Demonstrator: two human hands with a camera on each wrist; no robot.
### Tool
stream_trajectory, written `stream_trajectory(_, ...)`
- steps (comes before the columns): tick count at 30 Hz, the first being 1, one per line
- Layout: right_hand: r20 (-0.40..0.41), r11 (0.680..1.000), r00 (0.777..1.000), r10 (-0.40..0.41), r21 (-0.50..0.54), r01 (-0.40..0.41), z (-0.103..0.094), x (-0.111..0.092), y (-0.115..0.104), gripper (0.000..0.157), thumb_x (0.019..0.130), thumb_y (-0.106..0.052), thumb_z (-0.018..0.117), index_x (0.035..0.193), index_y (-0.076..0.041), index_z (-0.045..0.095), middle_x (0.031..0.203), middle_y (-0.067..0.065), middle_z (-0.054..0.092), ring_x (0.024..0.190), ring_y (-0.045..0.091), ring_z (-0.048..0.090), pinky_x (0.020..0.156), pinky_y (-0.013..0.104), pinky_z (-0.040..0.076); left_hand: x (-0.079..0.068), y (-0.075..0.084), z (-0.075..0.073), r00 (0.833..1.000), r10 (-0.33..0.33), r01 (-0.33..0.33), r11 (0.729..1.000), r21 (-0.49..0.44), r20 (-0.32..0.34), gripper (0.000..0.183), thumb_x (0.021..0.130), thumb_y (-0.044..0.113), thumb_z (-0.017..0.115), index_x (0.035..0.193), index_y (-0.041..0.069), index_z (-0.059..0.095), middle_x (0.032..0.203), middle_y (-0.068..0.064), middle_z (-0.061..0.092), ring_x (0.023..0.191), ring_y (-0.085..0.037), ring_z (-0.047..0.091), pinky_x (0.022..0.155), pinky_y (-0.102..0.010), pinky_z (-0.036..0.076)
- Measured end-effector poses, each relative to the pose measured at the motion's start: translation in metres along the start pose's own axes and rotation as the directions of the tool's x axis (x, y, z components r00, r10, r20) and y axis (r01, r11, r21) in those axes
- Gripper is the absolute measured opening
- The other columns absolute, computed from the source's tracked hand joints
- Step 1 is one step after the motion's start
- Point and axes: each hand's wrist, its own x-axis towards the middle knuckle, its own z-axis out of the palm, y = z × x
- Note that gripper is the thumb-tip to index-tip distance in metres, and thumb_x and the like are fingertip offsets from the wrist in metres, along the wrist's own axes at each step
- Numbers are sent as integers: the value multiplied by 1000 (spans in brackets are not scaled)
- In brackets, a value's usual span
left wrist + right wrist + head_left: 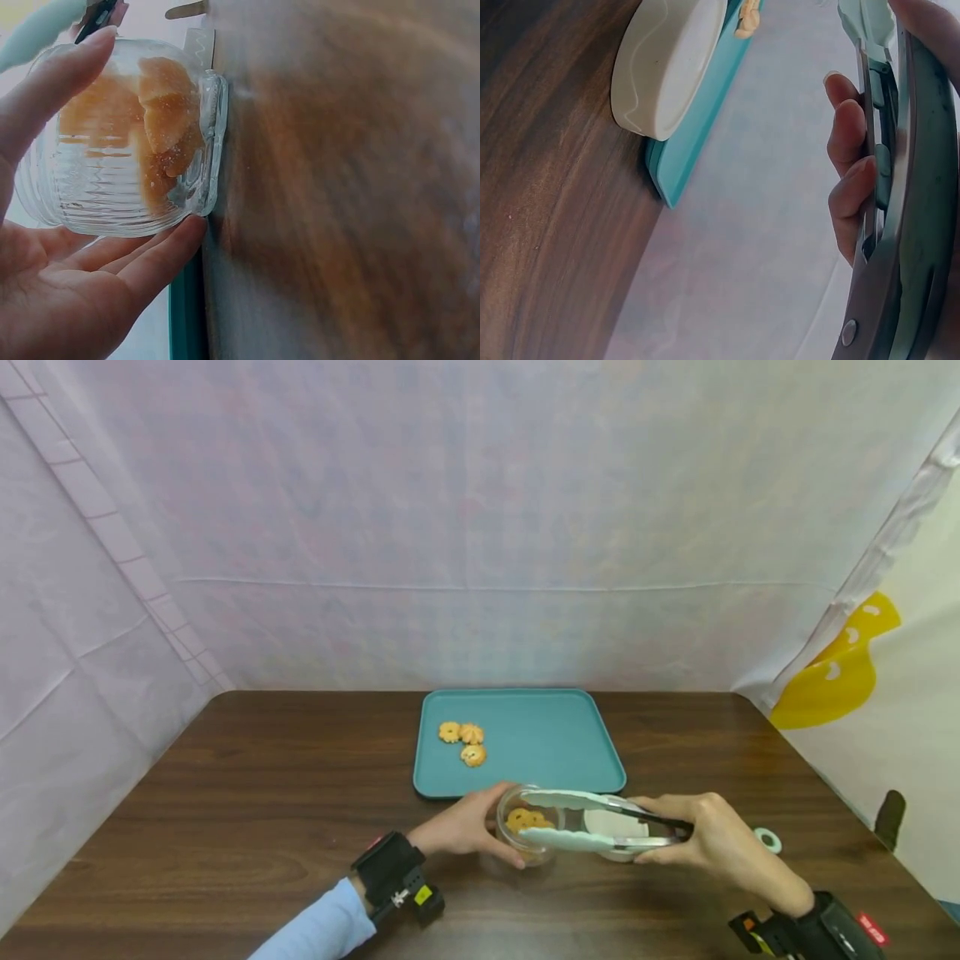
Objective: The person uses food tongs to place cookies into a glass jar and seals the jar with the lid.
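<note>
My left hand (480,822) grips a clear glass jar (97,187) from its left side, thumb and fingers around the ribbed wall. Several golden cookies (169,112) lie inside, near the base. In my right hand (705,839) is a pair of kitchen tongs (573,841) with mint-green tips, its arms spread apart. The tips overlap the jar's mouth in the head view, with no cookie between them. Three cookies (472,755) sit at the left of a teal tray (540,735) behind the jar.
A white, round, low-sided piece (656,75) stands on the brown wooden table (225,810), right of the jar and partly behind the tongs. A small mint-green ring (767,840) shows beyond my right hand. White cloth (465,527) hangs along the table's back edge.
</note>
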Motion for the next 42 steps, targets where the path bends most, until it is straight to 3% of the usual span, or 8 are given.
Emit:
stream_trajectory(5,55,996,998,43,72,-47,-2,-2,-2,58,61,-37,78,106,-3,64,89,7,68,65,3,56,49,15,44,-1,0,0,1000,-7,8,999,-50,15,76,69,11,77,132,15,36,123,-4,49,114,-17,47,89,-20,43)
stream_trajectory(12,63,994,997,49,99,-55,-2,-2,-2,58,62,-36,78,108,-3,64,90,9,68,63,3,55,48,15,42,-1,1,0,1000,-8,9,998,-58,15,75,69,11,77,132,15,36,123,-6,49,114,-18,47,89,-19,44)
stream_trajectory(19,-5,993,999,46,107,-45,-1,4,0,57,59,-29,81,107,-3,65,88,8,68,63,-2,52,47,9,39,-1,2,0,1000,-1,1,1000,-11,7,73,68,11,77,130,12,38,122,-7,50,115,-19,47,90,-22,44)
stream_trajectory(25,-45,991,994,99,100,-94,1,22,4,55,61,-24,80,108,-3,64,77,1,67,49,-5,37,40,12,30,0,1,-1,1000,-3,3,1000,12,10,76,68,18,78,131,12,36,125,-7,47,118,-22,44,91,-25,44)
stream_trajectory(29,-34,985,986,163,66,-160,7,38,9,58,63,-31,78,111,-3,62,57,-7,53,45,-3,23,39,16,22,0,-1,-2,1000,21,-21,999,27,15,80,67,23,78,132,9,35,128,-10,45,120,-23,43,91,-27,44)
stream_trajectory(36,25,979,980,198,-55,-197,28,65,19,66,62,-44,76,113,-4,61,64,-5,59,43,-1,30,41,17,25,0,1,0,1000,-21,22,998,56,-13,78,66,18,79,132,11,37,129,-7,46,120,-24,42,93,-27,42)
stream_trajectory(40,87,972,969,231,-69,-225,42,78,22,73,60,-53,74,114,-4,61,54,-4,55,43,1,28,41,17,26,0,1,0,1000,-19,19,999,47,-14,78,67,16,79,132,12,36,129,-7,45,120,-23,42,92,-26,42)
stream_trajectory(42,108,973,968,226,-77,-218,48,83,22,76,59,-55,73,113,-3,61,60,1,61,45,2,39,43,18,34,1,1,0,1000,-12,12,1000,23,-9,78,67,15,78,133,13,35,130,-8,45,120,-23,42,92,-24,43)
